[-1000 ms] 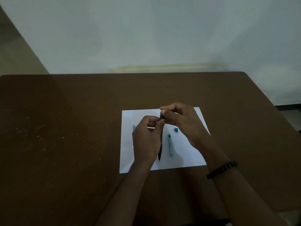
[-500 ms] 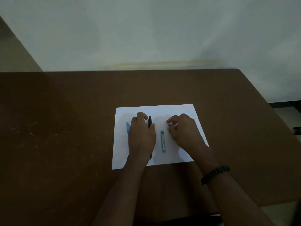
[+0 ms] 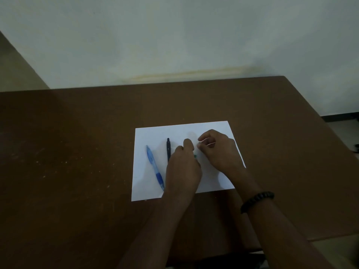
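Observation:
A white sheet of paper [image 3: 155,136] lies on the brown table [image 3: 77,152]. On its left part lie a blue pen [image 3: 154,167] and, beside it, a black pen [image 3: 168,148] whose lower half is hidden under my left hand [image 3: 183,169]. My left hand's fingers curl down over the green pen [image 3: 195,156]; only a small green bit shows at the hand's right edge. My right hand [image 3: 219,150] is right beside it, thumb and fingers curled in a pinch. The small green cap is hidden by these fingers.
A pale wall rises behind the table's far edge [image 3: 174,82]. The table's right edge [image 3: 320,123] slants down toward the floor. A dark bead bracelet [image 3: 257,200] circles my right wrist.
My left hand let go of the black pen, which now lies on the paper, and moved right over the green pen. The blue pen is uncovered. My right hand stayed over the cap's spot.

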